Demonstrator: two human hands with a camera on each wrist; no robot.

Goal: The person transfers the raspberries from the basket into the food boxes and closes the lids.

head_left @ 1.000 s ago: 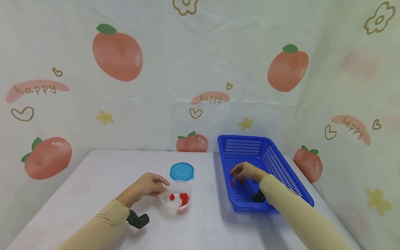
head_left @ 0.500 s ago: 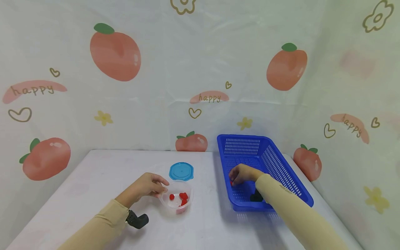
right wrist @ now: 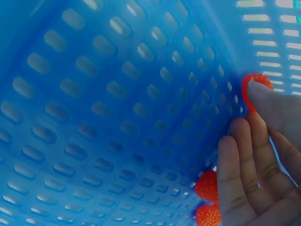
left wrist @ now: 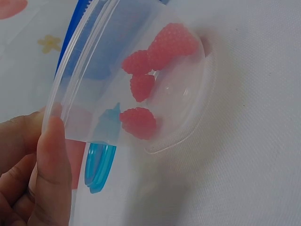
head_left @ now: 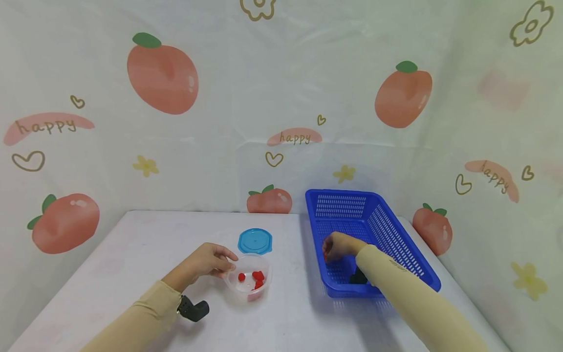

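My left hand (head_left: 204,264) pinches the near-left rim of a clear plastic food container (left wrist: 183,103) between thumb and fingers. Several red raspberries (left wrist: 173,44) lie inside it. My right hand (head_left: 339,246) is down in a blue perforated basket (head_left: 317,244), close to its left wall. In the right wrist view the thumb and a finger pinch a raspberry (right wrist: 258,81) beside the slotted wall. Two more raspberries (right wrist: 207,186) show on the basket floor, partly hidden behind the other fingers.
A blue lid (head_left: 255,241) lies flat on the white table (head_left: 145,244) behind the container. A printed cloth backdrop (head_left: 211,166) stands behind and to the right of the table. A black wrist camera (head_left: 193,309) hangs under my left wrist.
My right hand has moved slightly left and down in the basket, its fingers closing on the raspberry by the left wall. My left hand and the container have stayed in place.
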